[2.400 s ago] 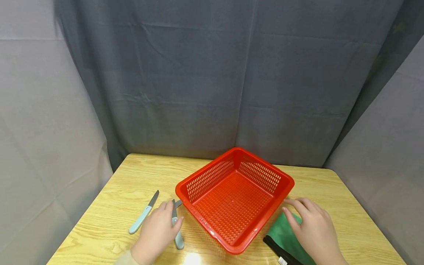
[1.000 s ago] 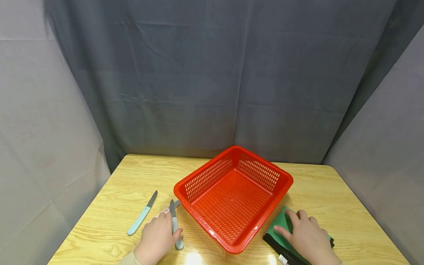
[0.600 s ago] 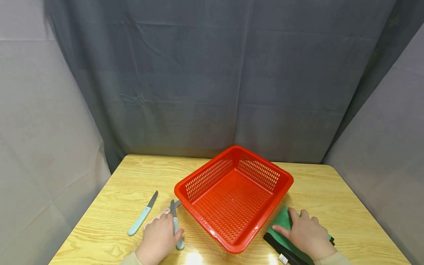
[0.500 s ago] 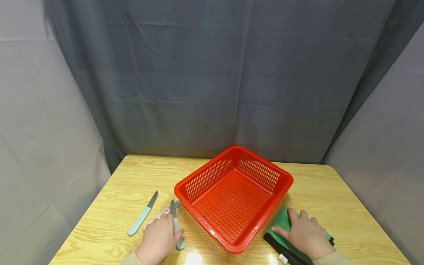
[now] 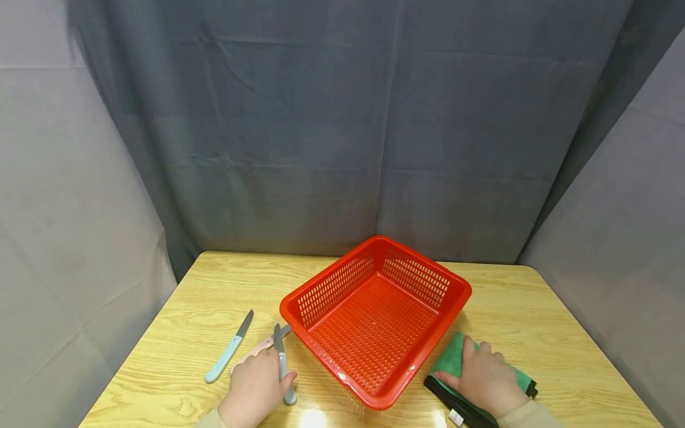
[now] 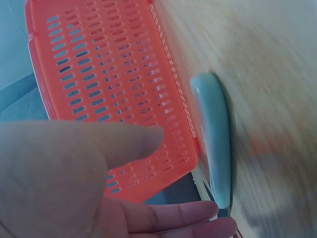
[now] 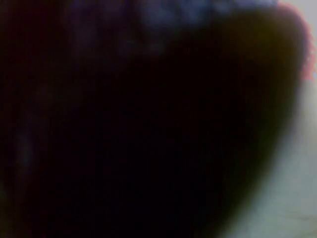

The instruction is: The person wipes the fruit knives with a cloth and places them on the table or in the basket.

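Observation:
In the head view my left hand is low over a pink-handled knife and beside a blue-handled paring knife. The left wrist view shows the thumb apart and the fingers straight, their tips overlapping the neck of the blue knife. My right hand grips a folded green cloth with black edging and a white tag, fingers bent over it and thumb across its left part. The right wrist view is almost wholly dark.
A red plastic basket sits mid-table, its left corner over the pink knife's blade tip. Another blue-handled knife lies at the left. The wooden table ends at a grey curtain behind.
My right hand has come down onto the green cloth and drawn slightly left, its fingers closing together on it. The left hand stays in nearly the same place by the knives.

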